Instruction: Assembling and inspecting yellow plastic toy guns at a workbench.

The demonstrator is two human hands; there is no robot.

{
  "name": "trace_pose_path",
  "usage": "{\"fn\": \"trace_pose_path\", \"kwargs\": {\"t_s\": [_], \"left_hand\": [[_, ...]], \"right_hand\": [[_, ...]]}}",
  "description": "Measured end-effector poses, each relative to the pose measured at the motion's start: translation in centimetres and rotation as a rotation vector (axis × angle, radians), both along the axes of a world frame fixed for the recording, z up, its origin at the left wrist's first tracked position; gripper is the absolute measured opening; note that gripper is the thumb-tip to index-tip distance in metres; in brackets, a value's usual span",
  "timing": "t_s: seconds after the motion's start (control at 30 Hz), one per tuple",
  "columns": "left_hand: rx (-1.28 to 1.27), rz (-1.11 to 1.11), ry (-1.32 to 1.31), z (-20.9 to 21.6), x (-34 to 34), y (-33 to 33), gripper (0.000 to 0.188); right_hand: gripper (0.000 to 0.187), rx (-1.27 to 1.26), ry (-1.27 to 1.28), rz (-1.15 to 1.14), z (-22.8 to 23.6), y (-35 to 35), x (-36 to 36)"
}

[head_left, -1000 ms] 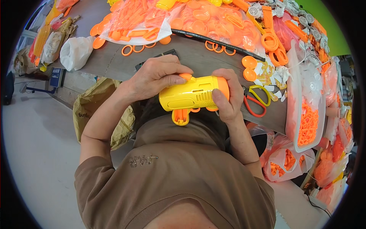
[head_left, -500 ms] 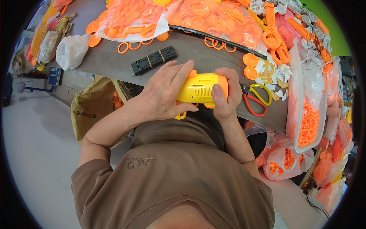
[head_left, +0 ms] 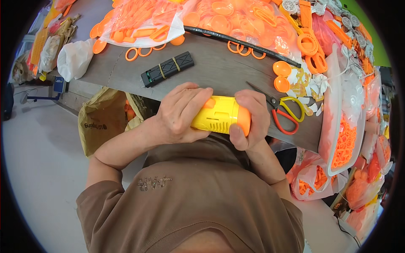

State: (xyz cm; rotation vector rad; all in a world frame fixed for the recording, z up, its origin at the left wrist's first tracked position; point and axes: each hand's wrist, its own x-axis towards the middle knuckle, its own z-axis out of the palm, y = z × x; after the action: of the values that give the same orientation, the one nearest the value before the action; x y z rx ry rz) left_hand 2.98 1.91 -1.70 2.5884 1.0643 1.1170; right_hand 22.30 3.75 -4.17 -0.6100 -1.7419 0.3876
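Note:
Between my two hands, near the table's front edge, is a cylindrical yellow plastic toy body with slots in its side and an orange end. My left hand is closed round its left end, next to an orange knob on top. My right hand grips the orange right end, its thumb on the near side. The palms hide both ends in part. Just right of my right hand lie open scissors with one yellow and one red handle. Beyond my left hand lies a black oblong plastic piece wrapped with two tan bands.
Clear bags of orange parts fill the table's back, behind a black strip. Orange rings and round orange cups lie nearer. A translucent bin stands right. Below the table are a paper bag and a plastic bag.
Both hands have brought the toy body slightly nearer to me and tipped its right end downward. My left fingers have curled in closer round it. The view has shifted a little.

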Motion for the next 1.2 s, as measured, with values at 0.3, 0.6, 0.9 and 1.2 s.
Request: {"fn": "trace_pose_path", "kwargs": {"t_s": [0.3, 0.6, 0.9, 1.2], "left_hand": [[0.109, 0.019, -0.084, -1.7, 0.0, -1.9, 0.06], [0.036, -0.008, -0.272, -3.4, -0.1, -3.3, 0.062], [-0.189, -0.179, -0.376, 0.6, -0.6, -3.0, 0.026], [0.089, -0.164, -0.331, 1.8, -0.4, -2.3, 0.027]], "right_hand": [[0.051, 0.121, -0.09, 0.083, -0.1, -1.3, 0.5], [0.05, 0.089, -0.117, 0.161, 0.8, -1.8, 0.2], [0.044, 0.157, -0.115, 0.077, 2.8, -2.9, 0.6], [0.044, 0.181, -0.149, 0.111, 5.2, -2.4, 1.4]]}}
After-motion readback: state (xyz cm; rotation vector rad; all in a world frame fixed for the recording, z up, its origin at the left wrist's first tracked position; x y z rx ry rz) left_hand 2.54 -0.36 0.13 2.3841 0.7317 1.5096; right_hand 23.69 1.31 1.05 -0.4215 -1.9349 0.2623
